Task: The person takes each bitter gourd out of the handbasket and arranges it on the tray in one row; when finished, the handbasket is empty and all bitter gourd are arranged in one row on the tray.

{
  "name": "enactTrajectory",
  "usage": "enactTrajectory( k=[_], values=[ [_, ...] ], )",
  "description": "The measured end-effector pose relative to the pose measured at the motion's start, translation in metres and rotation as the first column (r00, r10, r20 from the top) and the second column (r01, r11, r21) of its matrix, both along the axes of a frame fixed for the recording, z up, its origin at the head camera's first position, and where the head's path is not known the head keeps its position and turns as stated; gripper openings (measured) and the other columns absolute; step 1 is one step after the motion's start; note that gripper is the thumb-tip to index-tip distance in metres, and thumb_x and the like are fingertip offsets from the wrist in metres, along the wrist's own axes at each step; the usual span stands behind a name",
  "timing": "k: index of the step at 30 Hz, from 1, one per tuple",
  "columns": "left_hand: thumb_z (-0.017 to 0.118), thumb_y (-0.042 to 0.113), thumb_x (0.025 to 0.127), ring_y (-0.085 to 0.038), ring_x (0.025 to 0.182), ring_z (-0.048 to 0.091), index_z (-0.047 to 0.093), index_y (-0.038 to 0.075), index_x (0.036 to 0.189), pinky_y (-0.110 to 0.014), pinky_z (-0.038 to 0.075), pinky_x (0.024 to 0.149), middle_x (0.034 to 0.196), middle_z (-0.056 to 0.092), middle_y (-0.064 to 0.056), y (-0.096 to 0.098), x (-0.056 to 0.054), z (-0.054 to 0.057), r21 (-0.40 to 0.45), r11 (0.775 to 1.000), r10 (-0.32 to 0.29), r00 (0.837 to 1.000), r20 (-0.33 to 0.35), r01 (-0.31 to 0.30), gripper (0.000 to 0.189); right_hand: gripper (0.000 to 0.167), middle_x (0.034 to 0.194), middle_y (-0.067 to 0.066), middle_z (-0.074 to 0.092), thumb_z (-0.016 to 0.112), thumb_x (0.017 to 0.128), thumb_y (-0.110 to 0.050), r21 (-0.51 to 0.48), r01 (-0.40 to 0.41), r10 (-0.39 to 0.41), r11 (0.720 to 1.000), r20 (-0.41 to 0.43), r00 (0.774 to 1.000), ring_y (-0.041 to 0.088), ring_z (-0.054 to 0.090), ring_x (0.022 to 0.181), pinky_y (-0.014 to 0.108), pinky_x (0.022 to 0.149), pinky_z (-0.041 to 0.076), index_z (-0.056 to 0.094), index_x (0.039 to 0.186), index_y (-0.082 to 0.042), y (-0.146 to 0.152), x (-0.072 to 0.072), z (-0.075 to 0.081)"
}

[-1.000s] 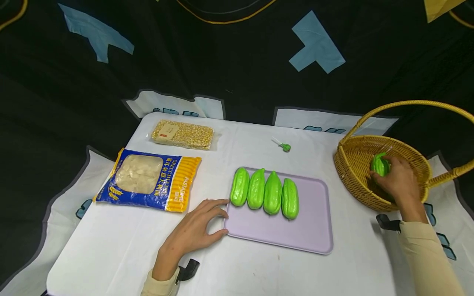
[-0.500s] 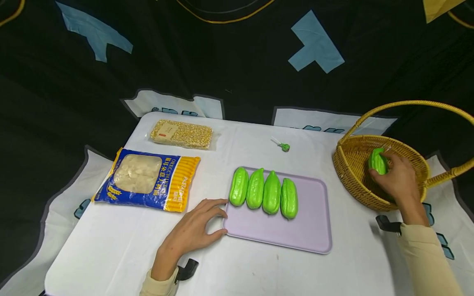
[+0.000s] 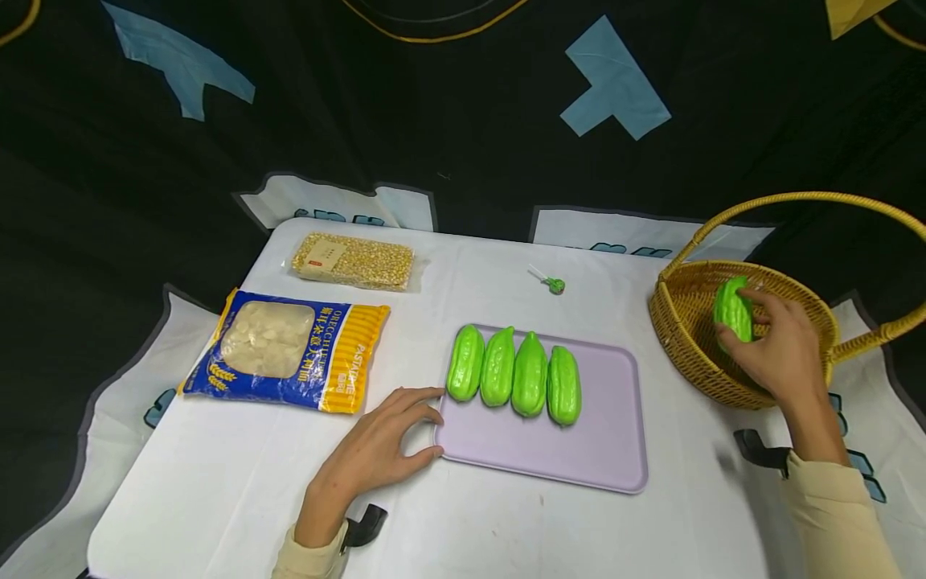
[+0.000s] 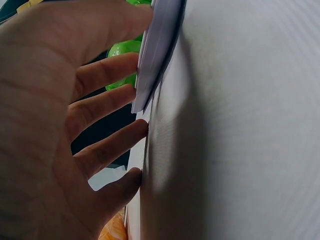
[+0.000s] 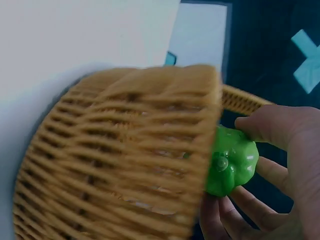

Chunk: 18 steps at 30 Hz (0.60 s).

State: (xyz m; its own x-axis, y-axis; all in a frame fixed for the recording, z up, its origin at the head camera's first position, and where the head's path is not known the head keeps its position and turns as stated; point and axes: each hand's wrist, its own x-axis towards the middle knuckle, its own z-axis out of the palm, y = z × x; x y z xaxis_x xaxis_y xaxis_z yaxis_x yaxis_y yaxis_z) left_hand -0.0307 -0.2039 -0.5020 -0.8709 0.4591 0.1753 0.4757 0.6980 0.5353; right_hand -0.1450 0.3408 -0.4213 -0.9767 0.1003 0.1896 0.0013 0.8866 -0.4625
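In the head view, my right hand (image 3: 787, 347) grips a green ridged bitter melon (image 3: 733, 310) between thumb and fingers, at the mouth of a wicker basket (image 3: 683, 354). The right wrist view shows that melon's lobed end (image 5: 234, 162) just past the basket's rim. A lilac tray (image 3: 608, 446) lies left of the basket, with several similar bitter melons (image 3: 530, 376) side by side along its left part. My left hand (image 3: 372, 446) rests at the tray's left edge, fingers spread and tips touching the rim; in the left wrist view the lower fingers reach the white cloth.
A blue and yellow pasta bag (image 3: 285, 351) lies on the left of the white table (image 3: 239, 482), with a packet of yellow grains (image 3: 354, 261) behind it. A small green lollipop (image 3: 555, 285) lies behind the tray. The basket's tall handle (image 3: 796, 197) arches over its mouth.
My right hand has raised the bitter melon from deeper inside the basket and shifted it slightly left. The left hand stays at the tray's edge.
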Motion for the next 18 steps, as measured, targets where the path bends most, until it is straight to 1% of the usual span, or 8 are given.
enactTrajectory(
  k=[2,5,6,8,10,12,13,18],
  values=[
    [0.090,0.039,0.088,-0.018,0.141,0.056,0.073,0.024,0.114,-0.042,0.052,0.116,0.157,0.057,0.006,0.000,0.000,0.000,-0.003,1.000,0.000,1.000,-0.002,0.000,0.035,0.069,0.147,0.040,0.045,0.077,0.095,-0.023,-0.007,-0.004,0.004,1.000,-0.024,1.000,0.058,0.050,0.124,0.068,0.089,0.045,0.051,0.154,0.002,-0.005,0.003,0.003],
    [0.090,0.038,0.088,-0.020,0.143,0.056,0.073,0.024,0.114,-0.046,0.046,0.123,0.157,0.058,0.004,0.000,0.000,0.000,-0.004,1.000,-0.005,1.000,-0.005,0.005,0.034,0.069,0.147,0.038,0.046,0.079,0.094,-0.022,-0.019,-0.017,0.016,1.000,-0.050,0.999,0.058,0.050,0.124,0.065,0.088,0.045,0.053,0.153,0.002,-0.011,0.008,0.007],
    [0.090,0.038,0.088,-0.021,0.143,0.056,0.073,0.023,0.114,-0.047,0.043,0.125,0.157,0.058,0.003,0.000,0.000,0.000,-0.004,1.000,-0.007,1.000,-0.005,0.007,0.034,0.069,0.147,0.038,0.047,0.080,0.093,-0.022,-0.022,-0.024,0.022,0.999,-0.057,0.998,0.057,0.051,0.124,0.056,0.086,0.048,0.054,0.153,0.002,-0.012,0.010,0.009],
    [0.089,0.038,0.088,-0.022,0.144,0.055,0.073,0.023,0.114,-0.048,0.041,0.127,0.157,0.058,0.003,0.000,0.000,0.000,-0.006,1.000,-0.007,1.000,-0.006,0.007,0.034,0.070,0.146,0.036,0.048,0.081,0.093,-0.023,-0.030,-0.034,0.032,0.999,-0.066,0.997,0.055,0.053,0.122,0.033,0.082,0.049,0.054,0.153,0.001,-0.015,0.014,0.012],
    [0.089,0.038,0.089,-0.023,0.145,0.055,0.073,0.023,0.114,-0.049,0.038,0.129,0.158,0.057,0.003,0.000,-0.001,-0.001,-0.004,1.000,-0.010,1.000,-0.007,0.009,0.034,0.070,0.146,0.035,0.048,0.083,0.092,-0.023,-0.042,-0.039,0.036,0.998,-0.077,0.996,0.054,0.056,0.120,0.011,0.074,0.039,0.055,0.152,0.000,-0.019,0.017,0.015],
    [0.089,0.039,0.089,-0.023,0.145,0.054,0.073,0.023,0.114,-0.048,0.038,0.129,0.158,0.057,0.004,0.000,-0.001,-0.001,-0.005,1.000,-0.009,1.000,-0.008,0.009,0.034,0.070,0.143,0.033,0.049,0.084,0.091,-0.021,-0.064,-0.046,0.041,0.997,-0.086,0.995,0.054,0.058,0.118,-0.002,0.069,0.030,0.055,0.152,0.000,-0.023,0.021,0.016],
    [0.089,0.039,0.089,-0.023,0.145,0.054,0.073,0.023,0.114,-0.048,0.038,0.129,0.158,0.057,0.004,0.000,-0.001,-0.001,-0.005,1.000,-0.009,1.000,-0.009,0.009,0.034,0.071,0.143,0.033,0.049,0.084,0.091,-0.021,-0.071,-0.048,0.041,0.996,-0.088,0.995,0.054,0.059,0.118,-0.005,0.069,0.028,0.055,0.152,0.000,-0.026,0.022,0.016],
    [0.089,0.038,0.089,-0.022,0.145,0.054,0.073,0.023,0.114,-0.049,0.035,0.131,0.158,0.057,0.004,0.000,-0.001,-0.001,-0.008,1.000,-0.014,1.000,-0.008,0.014,0.033,0.070,0.138,0.033,0.051,0.085,0.089,-0.017,-0.091,-0.080,0.070,0.993,-0.110,0.991,0.053,0.060,0.115,-0.009,0.072,0.029,0.056,0.150,0.002,-0.037,0.030,0.013]
  ],
)
